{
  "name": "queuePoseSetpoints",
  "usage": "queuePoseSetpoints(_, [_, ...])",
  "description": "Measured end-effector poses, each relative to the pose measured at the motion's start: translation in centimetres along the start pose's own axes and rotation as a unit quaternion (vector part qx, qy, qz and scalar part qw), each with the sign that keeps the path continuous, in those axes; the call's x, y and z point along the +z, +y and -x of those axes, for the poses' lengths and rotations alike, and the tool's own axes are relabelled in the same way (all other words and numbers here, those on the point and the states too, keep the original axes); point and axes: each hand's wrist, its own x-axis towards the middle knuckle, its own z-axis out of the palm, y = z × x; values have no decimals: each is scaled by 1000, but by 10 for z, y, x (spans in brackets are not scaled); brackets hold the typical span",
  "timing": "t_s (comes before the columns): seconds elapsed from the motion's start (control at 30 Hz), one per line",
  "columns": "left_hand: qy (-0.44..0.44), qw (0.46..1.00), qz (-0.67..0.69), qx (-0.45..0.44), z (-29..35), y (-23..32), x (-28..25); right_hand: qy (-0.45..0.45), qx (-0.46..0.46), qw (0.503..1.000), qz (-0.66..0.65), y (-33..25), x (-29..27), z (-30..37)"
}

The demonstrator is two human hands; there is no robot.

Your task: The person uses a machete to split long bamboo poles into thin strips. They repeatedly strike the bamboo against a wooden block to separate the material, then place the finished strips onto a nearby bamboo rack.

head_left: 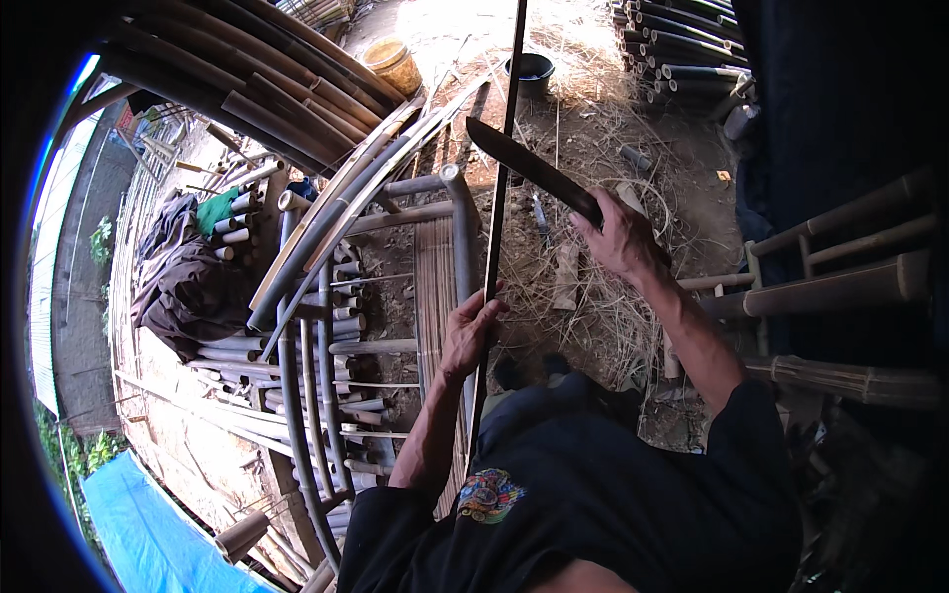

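Note:
My right hand [623, 235] is closed around the handle end of a machete [534, 168], its broad dark blade slanting up and to the left. The blade's middle crosses a long, thin bamboo strip [501, 203] in the view; whether the two touch, I cannot tell. My left hand [471, 334] grips that strip lower down, thumb and fingers closed about it. From there the strip runs up past the top edge and down beside my shirt. The handle itself is mostly hidden in my right hand.
To the left stands a bamboo frame bench [460, 227] with split bamboo lengths [346, 212] lying across it. Shavings [593, 326] litter the ground ahead. A black bucket [531, 71] and a yellowish tub [391, 65] stand farther off. Stacked poles [682, 44] rise at far right; bamboo rails [840, 287] lie nearer.

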Motion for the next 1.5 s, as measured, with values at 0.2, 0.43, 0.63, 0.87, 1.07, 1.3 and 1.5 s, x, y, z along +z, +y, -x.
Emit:
queuePoseSetpoints(0.2, [110,981,-153,43,3,18,51,-41,-133,989,50,3,17,24])
queuePoseSetpoints(0.43, [214,942,-253,49,20,22,70,-102,-79,992,-7,-7,24,50])
queuePoseSetpoints(0.63, [198,931,-307,24,35,28,79,-46,-95,994,-23,15,28,45])
queuePoseSetpoints(0.87, [180,934,-308,-10,55,17,75,-103,-1,994,-40,32,15,26])
queuePoseSetpoints(1.07, [171,930,-327,-7,67,24,74,4,-188,982,16,41,35,46])
queuePoseSetpoints(1.3, [161,945,-286,-11,75,22,71,-51,-199,979,-6,24,30,53])
queuePoseSetpoints(1.5, [135,938,-317,-43,112,10,62,-39,163,984,65,108,-11,-20])
